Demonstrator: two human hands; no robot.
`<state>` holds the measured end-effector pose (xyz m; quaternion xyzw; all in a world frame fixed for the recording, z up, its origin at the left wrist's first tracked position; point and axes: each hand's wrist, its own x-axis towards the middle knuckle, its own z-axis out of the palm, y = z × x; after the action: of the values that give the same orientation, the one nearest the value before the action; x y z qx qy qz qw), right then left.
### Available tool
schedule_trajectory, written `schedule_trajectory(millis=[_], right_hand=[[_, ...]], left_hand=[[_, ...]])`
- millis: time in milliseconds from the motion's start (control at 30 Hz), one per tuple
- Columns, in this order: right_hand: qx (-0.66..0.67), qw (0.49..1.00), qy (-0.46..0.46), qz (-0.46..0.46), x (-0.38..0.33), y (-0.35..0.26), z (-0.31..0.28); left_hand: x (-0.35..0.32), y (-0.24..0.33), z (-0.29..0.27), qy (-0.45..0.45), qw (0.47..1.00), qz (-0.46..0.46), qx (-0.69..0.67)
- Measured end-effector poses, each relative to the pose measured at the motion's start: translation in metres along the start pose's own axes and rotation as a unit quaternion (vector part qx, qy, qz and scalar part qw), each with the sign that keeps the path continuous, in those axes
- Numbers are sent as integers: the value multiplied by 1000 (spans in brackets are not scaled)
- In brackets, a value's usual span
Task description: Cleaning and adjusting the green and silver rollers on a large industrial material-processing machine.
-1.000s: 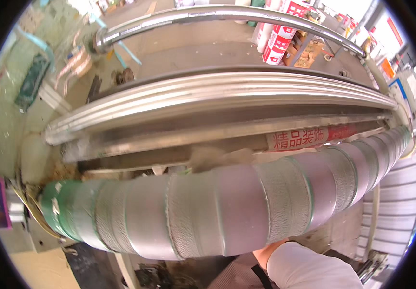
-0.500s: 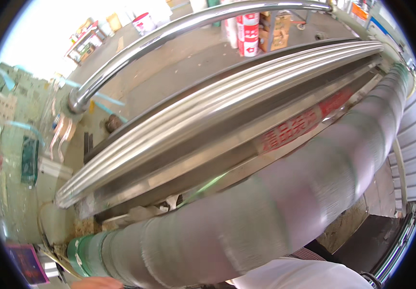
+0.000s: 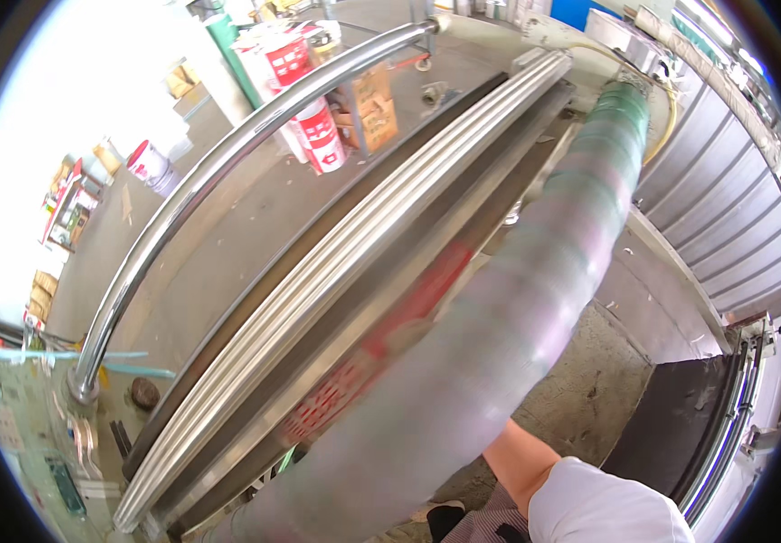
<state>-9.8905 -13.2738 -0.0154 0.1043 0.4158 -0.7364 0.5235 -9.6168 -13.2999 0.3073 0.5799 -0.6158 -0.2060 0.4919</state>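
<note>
A thick roller (image 3: pixel 426 398) wrapped in grey-pink, greenish material runs from the lower left to the upper right, its far end green. My right forearm (image 3: pixel 517 457), in a white sleeve (image 3: pixel 594 502), reaches up to the near underside of this roller. The roller hides my right hand, so its fingers and any grip are out of sight. My left hand is out of the picture. Beyond the roller lie a red printed strip (image 3: pixel 426 290) and a bundle of shiny metal bars (image 3: pixel 345 253), both running alongside it.
A bent chrome rail (image 3: pixel 218 163) arches over the far side. On the floor behind stand red-and-white rolls (image 3: pixel 320 140), cartons (image 3: pixel 377 127) and a bucket (image 3: pixel 151 163). To the right are a ribbed metal panel (image 3: pixel 711 195) and a dark sheet (image 3: pixel 671 416) beside metal rods.
My view has turned, so the roller and bars now slant more steeply. The hand at the lower left edge has gone out of view. My right forearm now shows below the roller.
</note>
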Motion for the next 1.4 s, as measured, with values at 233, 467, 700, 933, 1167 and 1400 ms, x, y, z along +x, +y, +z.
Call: schedule_trajectory(millis=[233,467,700,933,1167,1400], right_hand=[[64,979,82,-176,109,-203,-50],[140,946,113,-270,218,-340,-92],[140,925,163,-314,272,-472,-144],[268,952,82,-120,238,-360,-122],[219,941,159,-203,152,-331,-99],[-492,734,402,-240,136,-510,-70]], left_hand=[[4,61,105,-55,988,-5,144],[-6,86,180,-100,991,-35,84],[-7,80,191,-105,987,-53,105],[-6,82,190,-75,984,-37,155],[-9,84,191,-79,988,-32,128],[-8,83,188,-118,992,-26,43]])
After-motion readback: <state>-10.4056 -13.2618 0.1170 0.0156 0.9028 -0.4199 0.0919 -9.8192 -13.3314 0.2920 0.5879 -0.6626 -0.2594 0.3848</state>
